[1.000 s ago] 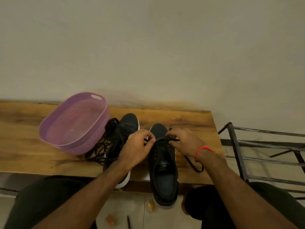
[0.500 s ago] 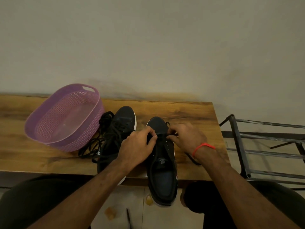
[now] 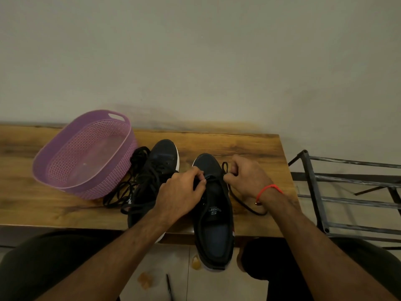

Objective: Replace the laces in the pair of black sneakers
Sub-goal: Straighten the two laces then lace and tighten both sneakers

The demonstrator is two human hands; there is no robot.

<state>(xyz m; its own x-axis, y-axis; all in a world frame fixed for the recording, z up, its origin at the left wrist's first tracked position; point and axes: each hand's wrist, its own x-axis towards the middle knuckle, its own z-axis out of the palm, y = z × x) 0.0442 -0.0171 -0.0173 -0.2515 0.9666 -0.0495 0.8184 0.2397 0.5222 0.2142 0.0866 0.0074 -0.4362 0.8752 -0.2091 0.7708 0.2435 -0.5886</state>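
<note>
Where wall meets it, wooden table (image 3: 238, 144).

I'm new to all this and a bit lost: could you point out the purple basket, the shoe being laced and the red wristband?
purple basket (image 3: 124, 146): head view, right wall.
shoe being laced (image 3: 217, 235): head view, insole.
red wristband (image 3: 268, 188): head view, cord on the right wrist.
</note>
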